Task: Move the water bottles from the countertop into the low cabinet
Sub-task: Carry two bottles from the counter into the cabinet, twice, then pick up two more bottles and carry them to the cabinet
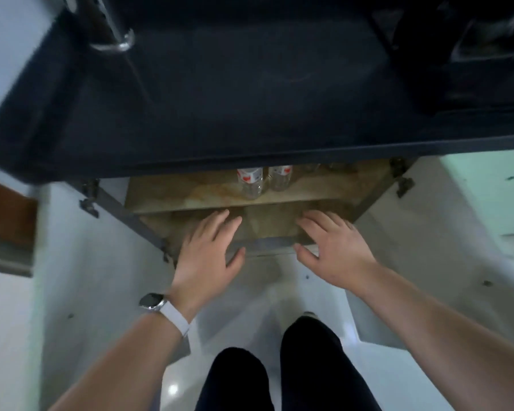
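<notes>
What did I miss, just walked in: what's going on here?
A person stands at the low cabinet with its doors open. Two water bottles stand side by side on its upper shelf, partly hidden under the countertop. The left hand and right hand are open and empty in front of the lower shelf.
</notes>
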Demonstrator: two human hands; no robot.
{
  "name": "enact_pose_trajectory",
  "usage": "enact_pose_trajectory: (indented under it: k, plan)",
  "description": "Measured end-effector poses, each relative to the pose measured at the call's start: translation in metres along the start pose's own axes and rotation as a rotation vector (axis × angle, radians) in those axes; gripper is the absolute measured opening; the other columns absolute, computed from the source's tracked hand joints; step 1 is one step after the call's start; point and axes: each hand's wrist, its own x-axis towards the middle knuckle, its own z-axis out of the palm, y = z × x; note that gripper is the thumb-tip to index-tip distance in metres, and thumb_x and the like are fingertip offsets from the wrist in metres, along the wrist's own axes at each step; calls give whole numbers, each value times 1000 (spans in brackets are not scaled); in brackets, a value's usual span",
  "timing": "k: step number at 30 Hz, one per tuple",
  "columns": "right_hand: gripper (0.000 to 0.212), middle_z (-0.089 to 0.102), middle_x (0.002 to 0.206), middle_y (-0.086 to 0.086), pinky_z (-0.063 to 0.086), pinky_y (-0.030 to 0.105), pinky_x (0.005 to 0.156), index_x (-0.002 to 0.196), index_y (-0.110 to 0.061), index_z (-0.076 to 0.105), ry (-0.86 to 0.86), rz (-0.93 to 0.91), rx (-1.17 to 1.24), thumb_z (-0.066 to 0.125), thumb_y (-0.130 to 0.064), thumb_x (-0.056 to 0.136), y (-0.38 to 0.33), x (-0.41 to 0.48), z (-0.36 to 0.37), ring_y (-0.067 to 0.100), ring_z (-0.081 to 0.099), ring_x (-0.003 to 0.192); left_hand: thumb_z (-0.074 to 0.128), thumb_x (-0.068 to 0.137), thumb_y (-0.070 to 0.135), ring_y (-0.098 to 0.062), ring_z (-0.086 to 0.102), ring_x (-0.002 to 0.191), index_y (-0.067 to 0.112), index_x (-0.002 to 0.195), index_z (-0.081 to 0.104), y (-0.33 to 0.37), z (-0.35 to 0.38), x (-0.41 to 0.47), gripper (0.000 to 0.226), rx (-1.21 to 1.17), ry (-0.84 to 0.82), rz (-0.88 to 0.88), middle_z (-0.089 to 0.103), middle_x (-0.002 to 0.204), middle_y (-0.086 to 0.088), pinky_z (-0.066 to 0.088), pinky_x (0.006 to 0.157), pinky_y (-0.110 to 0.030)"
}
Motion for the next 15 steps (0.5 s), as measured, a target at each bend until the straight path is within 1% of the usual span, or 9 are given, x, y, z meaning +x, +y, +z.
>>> enact_pose_trajectory:
  k: [2,4,6,8,10,12,15]
  plan:
    - [61,42,149,0,34,42,108,143,-22,45,-63,-10,-43,34,-56,93,-19,-30,-46,25,38,136,46,91,45,-30,45,136,15,139,56,22,-43,-21,58,50,-46,19,51,147,-10,40,107,-47]
    - [58,36,153,0,31,40,110,145,-23,42,-89,-23,-66,38,-54,96,-37,-58,-86,24,33,139,48,91,45,-30,46,136,17,140,55,44,-85,-41,57,91,-85,29,51,147,-10,39,109,-47]
    - [61,37,153,1,31,41,110,144,-23,43,-93,-18,-76,33,-57,94,-55,-83,-126,24,34,139,48,92,47,-30,46,136,18,140,55,64,-125,-56,56,107,-97,40,52,147,-9,38,110,-47]
    - [66,41,150,2,33,42,108,142,-23,46,-96,-18,-88,26,-60,91,-70,-107,-158,25,39,136,44,92,49,-29,47,136,18,139,56,79,-158,-67,57,92,-110,57,53,146,-8,39,109,-47]
    - [64,43,148,2,34,41,108,141,-23,47,-86,-17,-108,29,-60,92,-81,-127,-184,25,41,134,43,92,51,-28,47,136,18,139,56,91,-186,-73,59,81,-109,87,53,146,-7,39,109,-46]
    - [62,41,149,1,32,40,109,142,-24,45,-75,-11,-122,32,-60,93,-88,-143,-205,24,39,136,42,92,51,-28,47,136,19,138,57,102,-208,-72,58,86,-91,128,53,146,-6,38,109,-46]
    - [62,37,153,0,28,39,112,145,-25,42,-27,26,-121,33,-60,94,-92,-160,-225,23,34,140,42,92,51,-28,52,131,19,136,58,117,-229,-67,57,101,-52,197,56,142,-6,42,107,-47]
